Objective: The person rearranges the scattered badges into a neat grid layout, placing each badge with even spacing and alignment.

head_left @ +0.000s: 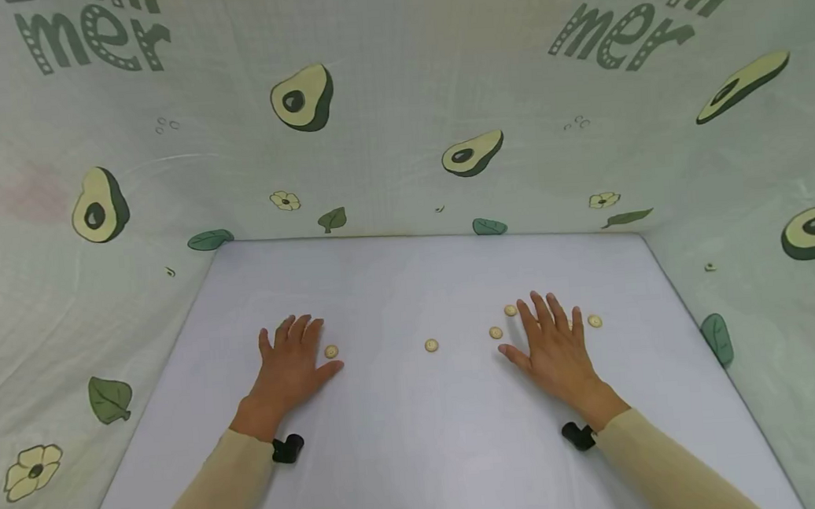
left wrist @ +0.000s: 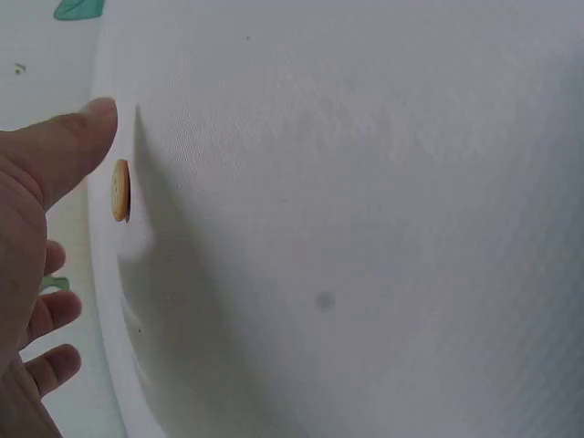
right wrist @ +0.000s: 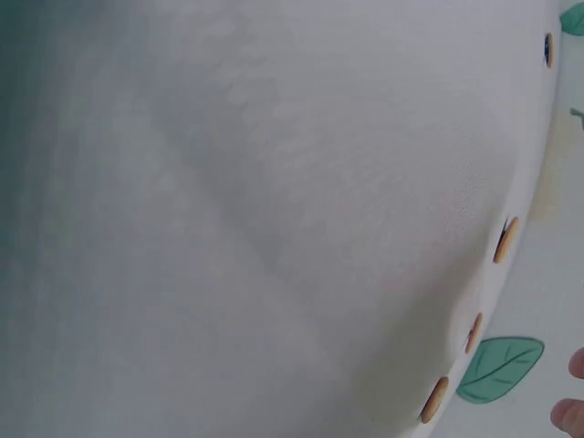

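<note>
My left hand (head_left: 291, 369) is spread, palm down, on the left of the white table, holding nothing. Just right of its index finger and thumb lies a small round tan button (head_left: 331, 351); in the left wrist view this button (left wrist: 120, 190) appears edge-on past the thumb (left wrist: 87, 137). On the right, my right hand (head_left: 556, 350) has its fingers fanned out and grips nothing. Two buttons, one nearer (head_left: 496, 333) and one farther (head_left: 510, 310), lie left of its fingers, and another button (head_left: 595, 321) lies to their right. Fingertips (right wrist: 570, 417) show at the right wrist view's edge.
Between the hands lies one more button (head_left: 431, 346). The white table (head_left: 421, 443) is bordered at the back and sides by a pale cloth (head_left: 381, 83) printed with avocados, leaves and flowers. A black wrist camera (head_left: 289, 449) sits at the left cuff, another camera (head_left: 579, 436) at the right.
</note>
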Demonstrator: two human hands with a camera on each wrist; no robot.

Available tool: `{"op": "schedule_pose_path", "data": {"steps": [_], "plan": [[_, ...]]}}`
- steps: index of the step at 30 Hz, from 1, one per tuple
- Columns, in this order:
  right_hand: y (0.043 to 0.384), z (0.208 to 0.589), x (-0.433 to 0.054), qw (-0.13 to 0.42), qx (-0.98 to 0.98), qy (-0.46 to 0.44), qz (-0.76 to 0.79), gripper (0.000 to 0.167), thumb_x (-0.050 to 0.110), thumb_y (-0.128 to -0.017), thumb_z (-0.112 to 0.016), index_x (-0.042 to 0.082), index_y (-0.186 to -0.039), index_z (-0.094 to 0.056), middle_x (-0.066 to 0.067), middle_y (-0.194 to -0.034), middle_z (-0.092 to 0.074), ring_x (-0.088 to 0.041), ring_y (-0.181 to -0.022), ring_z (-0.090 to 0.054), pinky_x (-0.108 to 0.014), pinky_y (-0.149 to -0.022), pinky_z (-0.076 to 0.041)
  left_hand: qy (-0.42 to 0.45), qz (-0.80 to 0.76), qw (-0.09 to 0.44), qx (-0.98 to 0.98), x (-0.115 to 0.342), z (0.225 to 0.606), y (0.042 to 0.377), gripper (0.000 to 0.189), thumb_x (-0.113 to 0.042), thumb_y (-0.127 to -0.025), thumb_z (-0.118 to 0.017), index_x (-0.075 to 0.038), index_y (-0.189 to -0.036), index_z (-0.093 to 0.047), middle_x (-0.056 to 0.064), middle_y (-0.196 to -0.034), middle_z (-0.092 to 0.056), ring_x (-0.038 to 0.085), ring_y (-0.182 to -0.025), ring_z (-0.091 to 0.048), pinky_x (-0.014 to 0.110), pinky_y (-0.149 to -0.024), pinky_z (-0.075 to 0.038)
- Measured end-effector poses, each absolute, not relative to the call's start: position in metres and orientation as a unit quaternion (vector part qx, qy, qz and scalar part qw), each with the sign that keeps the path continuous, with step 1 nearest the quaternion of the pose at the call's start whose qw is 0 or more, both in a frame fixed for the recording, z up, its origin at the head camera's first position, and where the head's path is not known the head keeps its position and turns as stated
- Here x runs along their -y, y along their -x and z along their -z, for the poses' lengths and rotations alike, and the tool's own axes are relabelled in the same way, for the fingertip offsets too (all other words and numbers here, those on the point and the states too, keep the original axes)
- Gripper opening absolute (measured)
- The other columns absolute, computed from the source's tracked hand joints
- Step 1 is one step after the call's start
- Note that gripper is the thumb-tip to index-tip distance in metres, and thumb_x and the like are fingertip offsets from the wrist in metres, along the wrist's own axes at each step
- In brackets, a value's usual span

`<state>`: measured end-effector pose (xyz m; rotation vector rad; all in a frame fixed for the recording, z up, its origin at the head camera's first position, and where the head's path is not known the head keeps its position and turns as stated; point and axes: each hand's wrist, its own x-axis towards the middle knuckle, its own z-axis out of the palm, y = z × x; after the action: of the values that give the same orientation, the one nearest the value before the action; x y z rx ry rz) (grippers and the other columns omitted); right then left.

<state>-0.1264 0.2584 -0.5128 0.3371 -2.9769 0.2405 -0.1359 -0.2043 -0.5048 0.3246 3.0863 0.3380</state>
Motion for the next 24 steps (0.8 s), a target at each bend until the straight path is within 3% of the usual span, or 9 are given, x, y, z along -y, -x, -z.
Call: {"op": "schedule_pose_path", "data": {"steps": [4, 10, 17, 24], "plan": [[0.129, 0.514, -0.26, 0.114, 0.98, -0.136, -0.088, 0.086, 0.057, -0.098, -0.067, 0.001, -0.158, -0.041, -0.027, -0.163, -0.037, -0.048, -0.151, -0.03, -0.074, -0.119, -0.018, -0.108, -0.109, -0.002, -0.988, 0.206, 0.508, 0.138, 0.063, -0.045, -0.096, -0.077, -0.003, -0.139, -0.056, 0.02, -0.142, -0.055, 0.045, -0.137, -0.042, 0.075, -0.113, -0.021], [0.131, 0.515, -0.259, 0.157, 0.971, -0.156, -0.089, 0.079, 0.053, -0.097, -0.07, -0.001, -0.151, -0.049, -0.027, -0.151, -0.049, -0.048, -0.139, -0.043, -0.07, -0.111, -0.031, -0.111, -0.118, 0.011, -0.987, 0.206, 0.514, 0.142, 0.039, -0.041, -0.1, -0.073, -0.008, -0.119, -0.064, 0.016, -0.126, -0.062, 0.043, -0.124, -0.049, 0.069, -0.106, -0.03], [0.133, 0.514, -0.26, 0.152, 0.973, -0.156, -0.08, 0.075, 0.048, -0.098, -0.071, -0.002, -0.149, -0.051, -0.027, -0.148, -0.051, -0.047, -0.135, -0.047, -0.069, -0.107, -0.037, -0.13, -0.12, 0.008, -0.984, 0.202, 0.516, 0.144, 0.023, -0.032, -0.104, -0.068, -0.013, -0.117, -0.067, 0.011, -0.12, -0.065, 0.038, -0.116, -0.055, 0.066, -0.102, -0.035], [0.135, 0.51, -0.258, 0.134, 0.977, -0.151, -0.074, 0.072, 0.049, -0.099, -0.07, -0.002, -0.147, -0.053, -0.025, -0.146, -0.052, -0.047, -0.132, -0.049, -0.07, -0.105, -0.038, -0.142, -0.119, -0.008, -0.983, 0.199, 0.513, 0.141, 0.021, -0.024, -0.102, -0.072, -0.014, -0.12, -0.07, 0.009, -0.121, -0.066, 0.036, -0.116, -0.056, 0.064, -0.1, -0.037]]}}
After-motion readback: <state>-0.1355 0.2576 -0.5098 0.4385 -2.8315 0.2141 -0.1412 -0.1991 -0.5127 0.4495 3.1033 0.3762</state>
